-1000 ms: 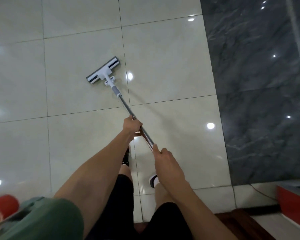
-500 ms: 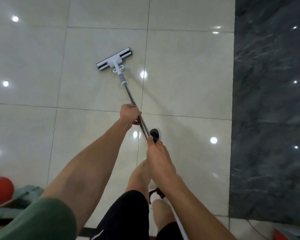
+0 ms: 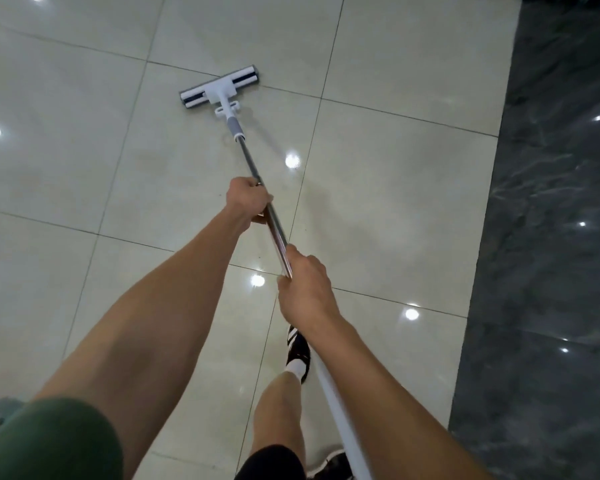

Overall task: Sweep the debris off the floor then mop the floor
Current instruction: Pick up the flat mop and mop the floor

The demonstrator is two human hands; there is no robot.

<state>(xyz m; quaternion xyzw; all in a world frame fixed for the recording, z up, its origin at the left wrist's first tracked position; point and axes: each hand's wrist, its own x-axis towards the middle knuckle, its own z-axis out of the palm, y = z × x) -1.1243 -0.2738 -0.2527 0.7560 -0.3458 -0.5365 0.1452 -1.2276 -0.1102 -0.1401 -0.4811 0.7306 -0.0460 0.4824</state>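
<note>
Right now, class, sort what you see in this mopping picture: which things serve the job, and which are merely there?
Serving the job:
mop, its head flat on the pale tiles
left hand, gripping the pole further down
right hand, gripping the pole higher up
pale tiled floor

Merely there:
dark marble strip on the right
black-and-white shoe
green sleeve

No legible text, label, brand, number or sign is found. The white mop head (image 3: 219, 87) was examined and no marking is readable on it. Nearer than the mop head, a black shoe (image 3: 298, 351) bears white stripes, possibly a brand pattern; no lettering can be made out.
</note>
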